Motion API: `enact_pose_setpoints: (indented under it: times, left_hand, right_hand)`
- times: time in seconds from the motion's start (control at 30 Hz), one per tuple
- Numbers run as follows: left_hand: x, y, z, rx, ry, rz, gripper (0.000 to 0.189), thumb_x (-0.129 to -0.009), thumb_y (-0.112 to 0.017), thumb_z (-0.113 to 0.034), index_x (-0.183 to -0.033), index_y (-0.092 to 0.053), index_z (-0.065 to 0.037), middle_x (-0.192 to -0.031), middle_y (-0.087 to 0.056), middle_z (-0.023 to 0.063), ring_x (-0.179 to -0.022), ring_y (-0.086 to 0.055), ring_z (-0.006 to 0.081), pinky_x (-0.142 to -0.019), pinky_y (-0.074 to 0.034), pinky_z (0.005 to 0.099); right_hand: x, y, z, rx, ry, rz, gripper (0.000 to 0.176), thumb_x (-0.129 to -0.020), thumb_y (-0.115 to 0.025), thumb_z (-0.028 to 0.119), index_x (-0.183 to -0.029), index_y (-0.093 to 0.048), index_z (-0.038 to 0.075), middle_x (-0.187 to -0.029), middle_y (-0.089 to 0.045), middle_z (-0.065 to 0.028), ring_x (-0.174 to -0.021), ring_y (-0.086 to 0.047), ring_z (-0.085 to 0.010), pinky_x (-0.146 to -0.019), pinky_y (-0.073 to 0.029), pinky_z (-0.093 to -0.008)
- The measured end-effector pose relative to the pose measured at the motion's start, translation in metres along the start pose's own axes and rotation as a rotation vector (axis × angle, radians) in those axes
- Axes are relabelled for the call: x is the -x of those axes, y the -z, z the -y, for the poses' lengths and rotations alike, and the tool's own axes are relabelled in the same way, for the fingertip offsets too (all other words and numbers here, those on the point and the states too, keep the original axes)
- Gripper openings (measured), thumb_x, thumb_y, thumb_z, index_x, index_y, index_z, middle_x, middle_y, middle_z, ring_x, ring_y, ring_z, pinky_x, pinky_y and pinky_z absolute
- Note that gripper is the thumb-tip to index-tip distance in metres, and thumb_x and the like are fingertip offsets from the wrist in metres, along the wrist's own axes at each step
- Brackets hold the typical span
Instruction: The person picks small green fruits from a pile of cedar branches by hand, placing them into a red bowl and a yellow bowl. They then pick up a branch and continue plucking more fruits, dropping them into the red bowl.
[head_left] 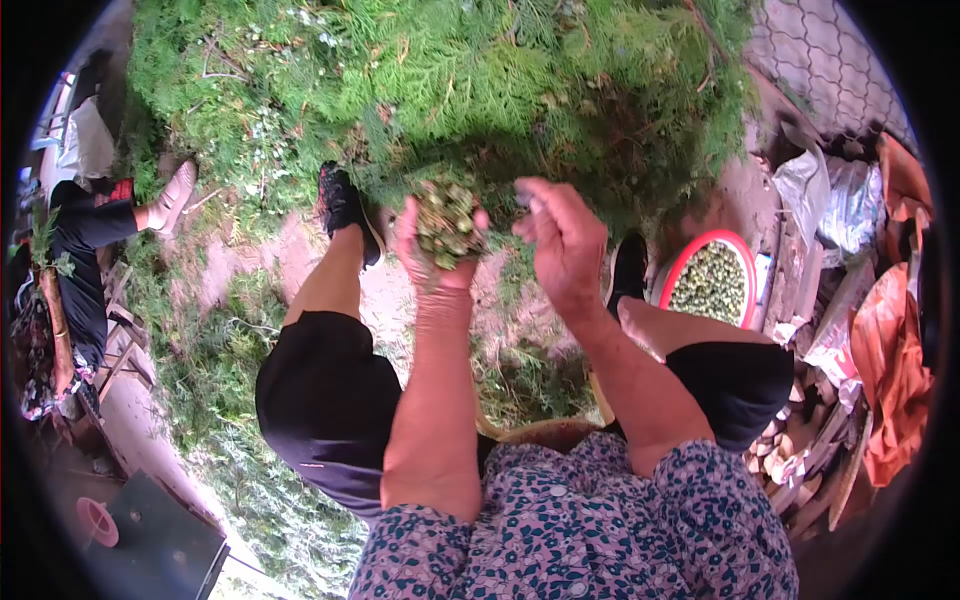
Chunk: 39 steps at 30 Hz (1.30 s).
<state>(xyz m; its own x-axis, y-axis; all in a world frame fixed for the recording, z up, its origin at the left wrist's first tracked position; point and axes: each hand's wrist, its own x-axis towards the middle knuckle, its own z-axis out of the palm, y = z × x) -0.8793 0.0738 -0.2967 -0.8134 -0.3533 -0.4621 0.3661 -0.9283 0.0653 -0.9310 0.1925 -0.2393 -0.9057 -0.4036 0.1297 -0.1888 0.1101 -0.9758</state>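
My left hand point(425, 268) is cupped upward around a heap of small green cones point(447, 222) mixed with brownish bits of foliage. To its right, my right hand point(570, 240) hovers apart from the heap, fingers bent with a gap between the tips and nothing visible in them. Cut green conifer branches point(450, 80) with flat, scaly sprays are piled just beyond both hands. Beside my right foot stands a red-rimmed basin point(672, 272) holding many similar green cones.
A yellowish rim point(545, 430) shows between my knees. Split firewood point(775, 450), plastic bags point(850, 205) and orange cloth point(885, 375) lie at right. Another person's leg point(85, 235) is at left, near a dark green table or box point(160, 535). Loose sprigs litter the ground.
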Motion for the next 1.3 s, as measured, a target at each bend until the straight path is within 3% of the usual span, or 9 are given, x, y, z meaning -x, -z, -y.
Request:
enact_pose_setpoints:
  times: [0.17, 0.4, 0.7, 0.77, 0.8, 0.9, 0.93, 1.03, 1.3]
  left_hand:
    - [0.023, -0.062, -0.063, -0.124, 0.065, 0.21, 0.035, -0.085, -0.048, -0.037, -0.094, -0.057, -0.004, -0.085, -0.062, 0.016, -0.075, -0.061, 0.0303, -0.065, -0.054, 0.0407]
    - [0.045, -0.113, -0.137, -0.124, 0.048, 0.297, 0.032, -0.08, -0.058, -0.024, -0.101, -0.054, 0.001, -0.099, -0.056, 0.0189, -0.097, -0.052, 0.0303, -0.088, -0.045, 0.0424]
    - [0.047, -0.133, -0.148, 0.077, 0.031, 0.18, 0.026, -0.078, -0.052, -0.014, -0.101, -0.051, -0.001, -0.094, -0.051, 0.0085, -0.088, -0.05, 0.0188, -0.072, -0.052, 0.0392]
    - [0.045, -0.132, -0.159, 0.129, 0.19, 0.226, 0.031, -0.082, -0.05, -0.018, -0.108, -0.048, -0.001, -0.101, -0.049, 0.0103, -0.087, -0.05, 0.0186, -0.071, -0.052, 0.0386]
    - [0.048, -0.131, -0.161, 0.096, 0.181, 0.218, 0.032, -0.082, -0.05, -0.018, -0.109, -0.047, -0.001, -0.102, -0.049, 0.0104, -0.087, -0.05, 0.0187, -0.07, -0.051, 0.0383]
    - [0.047, -0.127, -0.174, -0.026, 0.16, 0.218, 0.039, -0.081, -0.052, -0.019, -0.113, -0.042, 0.0, -0.104, -0.048, 0.0099, -0.087, -0.051, 0.0181, -0.068, -0.051, 0.0366]
    - [0.048, -0.127, -0.171, -0.072, 0.04, 0.225, 0.041, -0.081, -0.052, -0.018, -0.115, -0.041, 0.001, -0.104, -0.048, 0.0107, -0.087, -0.051, 0.0177, -0.067, -0.052, 0.0358]
    - [0.053, -0.124, -0.176, -0.071, -0.044, 0.199, 0.044, -0.081, -0.053, -0.017, -0.117, -0.037, 0.002, -0.104, -0.048, 0.0128, -0.088, -0.05, 0.0175, -0.066, -0.052, 0.0343]
    - [0.062, -0.118, -0.189, -0.068, -0.159, 0.188, 0.049, -0.081, -0.055, -0.019, -0.119, -0.035, 0.004, -0.112, -0.043, 0.0202, -0.089, -0.05, 0.0179, -0.061, -0.053, 0.0325]
  right_hand:
    - [0.023, 0.017, -0.075, 1.006, 0.187, 0.002, 0.033, -0.068, -0.058, -0.001, -0.1, -0.058, 0.008, -0.084, -0.055, -0.0159, -0.075, -0.053, -0.0345, -0.066, -0.044, -0.0389]
    - [0.104, -0.035, -0.18, 0.853, -0.228, 0.699, 0.025, -0.07, -0.057, 0.001, -0.095, -0.054, 0.005, -0.085, -0.056, -0.0152, -0.078, -0.056, -0.0331, -0.069, -0.046, -0.042]
    - [0.143, -0.102, -0.24, 0.699, -0.312, 0.756, 0.02, -0.073, -0.05, 0.001, -0.092, -0.047, 0.006, -0.084, -0.049, -0.0165, -0.075, -0.058, -0.0335, -0.06, -0.048, -0.0428]
    - [0.163, -0.113, -0.282, 0.757, -0.019, 0.7, 0.022, -0.072, -0.05, -0.002, -0.092, -0.047, 0.006, -0.088, -0.046, -0.0171, -0.073, -0.057, -0.0337, -0.06, -0.049, -0.0425]
    - [0.156, -0.106, -0.269, 0.644, -0.355, 0.752, 0.022, -0.072, -0.051, -0.002, -0.092, -0.047, 0.005, -0.09, -0.045, -0.0179, -0.07, -0.057, -0.0339, -0.06, -0.048, -0.0423]
    - [0.145, -0.104, -0.245, 0.491, -0.319, 0.61, 0.02, -0.077, -0.053, 0.004, -0.095, -0.046, 0.004, -0.086, -0.045, -0.013, -0.064, -0.055, -0.029, -0.056, -0.047, -0.0395]
    - [0.137, -0.112, -0.229, -0.023, -0.813, 0.431, 0.022, -0.087, -0.051, 0.017, -0.107, -0.048, 0.008, -0.074, -0.04, -0.0002, -0.059, -0.044, -0.0134, -0.052, -0.039, -0.03]
    - [0.118, -0.13, -0.22, -0.417, -1.215, 0.394, 0.03, -0.086, -0.051, 0.015, -0.115, -0.045, 0.009, -0.078, -0.042, -0.0002, -0.061, -0.044, -0.0142, -0.053, -0.04, -0.0281]
    - [0.109, -0.139, -0.226, 0.203, -0.69, 0.616, 0.024, -0.088, -0.046, 0.013, -0.111, -0.049, 0.007, -0.098, -0.053, -0.01, -0.074, -0.053, -0.0174, -0.063, -0.047, -0.028]
